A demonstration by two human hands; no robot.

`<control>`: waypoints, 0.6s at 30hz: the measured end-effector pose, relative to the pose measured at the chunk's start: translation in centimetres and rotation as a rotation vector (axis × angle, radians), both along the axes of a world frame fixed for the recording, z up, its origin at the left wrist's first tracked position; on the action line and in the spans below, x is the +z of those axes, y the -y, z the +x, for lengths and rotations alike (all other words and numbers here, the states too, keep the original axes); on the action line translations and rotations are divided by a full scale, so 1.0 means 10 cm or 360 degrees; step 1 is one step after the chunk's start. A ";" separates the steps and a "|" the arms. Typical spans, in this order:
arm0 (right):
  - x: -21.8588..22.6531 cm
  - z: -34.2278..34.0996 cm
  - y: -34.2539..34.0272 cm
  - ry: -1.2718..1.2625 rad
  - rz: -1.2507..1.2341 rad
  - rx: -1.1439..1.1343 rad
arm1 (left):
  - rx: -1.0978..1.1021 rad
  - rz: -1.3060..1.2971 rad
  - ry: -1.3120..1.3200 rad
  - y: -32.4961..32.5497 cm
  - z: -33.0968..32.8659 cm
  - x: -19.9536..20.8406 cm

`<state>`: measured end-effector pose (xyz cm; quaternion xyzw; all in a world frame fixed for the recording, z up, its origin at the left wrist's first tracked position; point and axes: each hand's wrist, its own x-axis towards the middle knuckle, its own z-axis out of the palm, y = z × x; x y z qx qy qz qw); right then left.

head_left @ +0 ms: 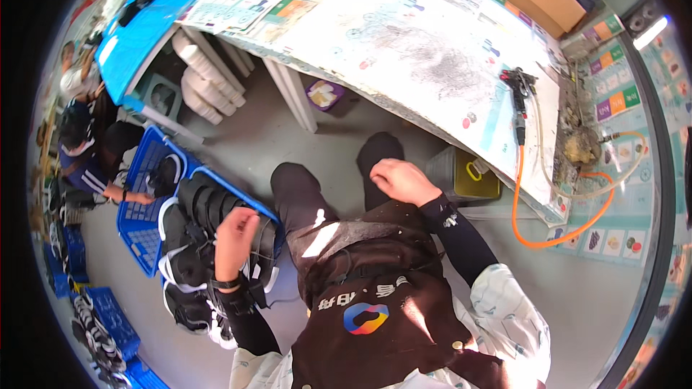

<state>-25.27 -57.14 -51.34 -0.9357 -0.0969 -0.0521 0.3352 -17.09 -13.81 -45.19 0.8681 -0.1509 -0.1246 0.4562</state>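
Observation:
My left hand is raised beside the black-and-white shoes heaped at a blue crate. Its fingers are loosely bent, with the thumb apart, and nothing shows in them. Whether it touches a shoe I cannot tell. Over my right knee is my right hand, back upward and fingers curled closed. Its palm is hidden, so anything held there does not show. Dark sleeves cover both forearms, and a brown apron lies over my lap.
A worktable with a dark-smudged white top stands ahead. On its right lie a black spray gun and an orange hose. A yellowish container stands beneath. At left, another person reaches toward a second blue crate.

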 end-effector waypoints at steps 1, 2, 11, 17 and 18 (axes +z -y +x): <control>-0.09 -0.01 0.08 -0.0003 0.0039 -0.0189 | -0.0106 -0.0055 -0.0039 0.08 0.02 -0.05; -0.18 -0.07 0.21 -0.0010 0.0078 -0.0386 | -0.0219 -0.0108 -0.0083 0.16 0.04 -0.10; 1.08 -1.29 0.52 -0.0388 -0.0198 -0.0798 | -0.0657 0.0105 -0.0280 0.13 0.37 -0.43; 3.15 -1.35 -0.28 -0.0494 -0.0609 -0.1181 | -0.0648 0.0112 -0.0388 -0.07 0.56 -0.55; 3.39 -1.30 -0.52 -0.0327 -0.0641 -0.1162 | -0.0630 0.0094 -0.0409 -0.08 0.58 -0.56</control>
